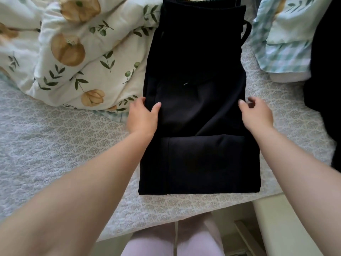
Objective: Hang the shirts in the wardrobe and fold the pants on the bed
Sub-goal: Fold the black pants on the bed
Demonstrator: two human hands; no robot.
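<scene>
Black pants [193, 108] lying lengthwise down the middle of the bed [55, 145]; the near end is doubled over on itself and sits just short of the bed's front edge. Left hand [143, 117] is at the pants' left edge, thumb on top, fingers curled at the hem, pinching the fabric; right hand [257, 115] is at the right edge with fingers loosely curled and thumb tip by the cloth, honestly can't tell if it's got hold of anything. Floral duvet [73, 52] is bunched toward the far-left corner, touching the pants; blue checked bedding [284, 48] far-right; another dark garment [324, 71] at the right edge.
</scene>
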